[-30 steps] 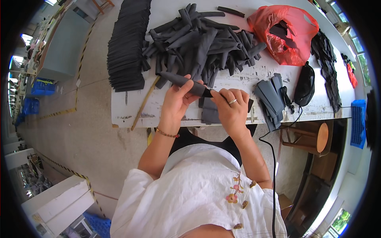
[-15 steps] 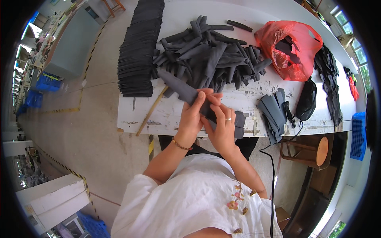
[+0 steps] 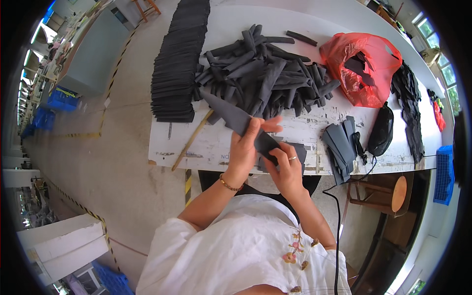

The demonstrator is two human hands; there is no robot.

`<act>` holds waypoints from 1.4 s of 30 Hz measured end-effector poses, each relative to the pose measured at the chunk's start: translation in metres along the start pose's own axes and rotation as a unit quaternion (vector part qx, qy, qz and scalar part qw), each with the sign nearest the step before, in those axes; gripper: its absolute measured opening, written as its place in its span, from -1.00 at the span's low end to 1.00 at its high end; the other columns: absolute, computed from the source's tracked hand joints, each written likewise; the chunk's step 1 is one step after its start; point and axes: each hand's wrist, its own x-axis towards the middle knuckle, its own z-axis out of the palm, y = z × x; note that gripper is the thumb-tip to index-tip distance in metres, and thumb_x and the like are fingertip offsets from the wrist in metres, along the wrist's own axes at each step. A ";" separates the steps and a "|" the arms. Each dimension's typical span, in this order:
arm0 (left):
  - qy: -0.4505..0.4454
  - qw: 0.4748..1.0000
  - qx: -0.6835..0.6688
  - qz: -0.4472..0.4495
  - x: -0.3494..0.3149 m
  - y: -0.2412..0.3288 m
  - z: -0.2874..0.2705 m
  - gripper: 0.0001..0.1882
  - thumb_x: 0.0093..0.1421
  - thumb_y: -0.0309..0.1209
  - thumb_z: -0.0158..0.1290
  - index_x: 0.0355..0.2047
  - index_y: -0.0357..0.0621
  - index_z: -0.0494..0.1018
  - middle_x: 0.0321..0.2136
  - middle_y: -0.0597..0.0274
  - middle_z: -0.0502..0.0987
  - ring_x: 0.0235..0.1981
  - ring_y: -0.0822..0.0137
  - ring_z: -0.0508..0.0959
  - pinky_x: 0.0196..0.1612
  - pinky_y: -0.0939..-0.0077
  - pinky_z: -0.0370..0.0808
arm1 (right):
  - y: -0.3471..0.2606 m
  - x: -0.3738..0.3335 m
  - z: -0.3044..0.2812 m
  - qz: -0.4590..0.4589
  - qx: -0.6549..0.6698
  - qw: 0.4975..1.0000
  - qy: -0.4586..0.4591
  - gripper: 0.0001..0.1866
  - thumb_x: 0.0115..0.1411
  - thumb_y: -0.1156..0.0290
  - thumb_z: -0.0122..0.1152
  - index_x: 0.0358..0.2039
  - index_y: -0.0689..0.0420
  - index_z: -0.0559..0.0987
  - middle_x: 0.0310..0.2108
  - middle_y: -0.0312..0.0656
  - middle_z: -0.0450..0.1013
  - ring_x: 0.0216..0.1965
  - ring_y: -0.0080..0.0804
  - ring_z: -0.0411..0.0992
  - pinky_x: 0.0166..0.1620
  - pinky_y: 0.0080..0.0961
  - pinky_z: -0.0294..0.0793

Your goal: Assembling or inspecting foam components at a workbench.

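Note:
A long dark grey fabric strip (image 3: 228, 114) slants across in front of me, above the table's near edge. My left hand (image 3: 247, 145) grips its middle, thumb on top and fingertips showing past the far side. At the strip's lower right end, my right hand (image 3: 284, 167) pinches it between thumb and bent fingers; a ring is on one finger. Just beyond the strip lies a loose heap of rolled or folded dark fabric strips (image 3: 268, 73). More flat dark pieces (image 3: 299, 152) lie partly hidden behind my right hand.
On the white table (image 3: 162, 142), a long row of stacked dark fabric pieces (image 3: 179, 64) stands at left, near a thin wooden stick (image 3: 192, 140). To the right are a red plastic bag (image 3: 364, 64), grey strips (image 3: 340, 147), a black pouch (image 3: 381, 130) and a cable (image 3: 338, 221).
My right hand has moved slightly down and right along the strip, showing more of it between my hands. The left hand keeps its grip. The whole view has shifted a little.

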 end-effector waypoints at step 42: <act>0.035 0.990 -0.139 0.010 0.007 -0.019 0.010 -0.69 0.36 -0.22 -0.09 -0.17 -0.26 0.41 -0.30 0.03 0.58 -0.15 0.08 0.59 0.00 0.22 0.48 | 0.012 0.045 -0.020 -0.009 0.109 0.993 -0.049 -0.86 0.06 0.62 0.26 -0.35 0.24 0.51 -0.25 -0.08 0.45 -0.31 -0.16 0.48 -0.24 -0.45 0.48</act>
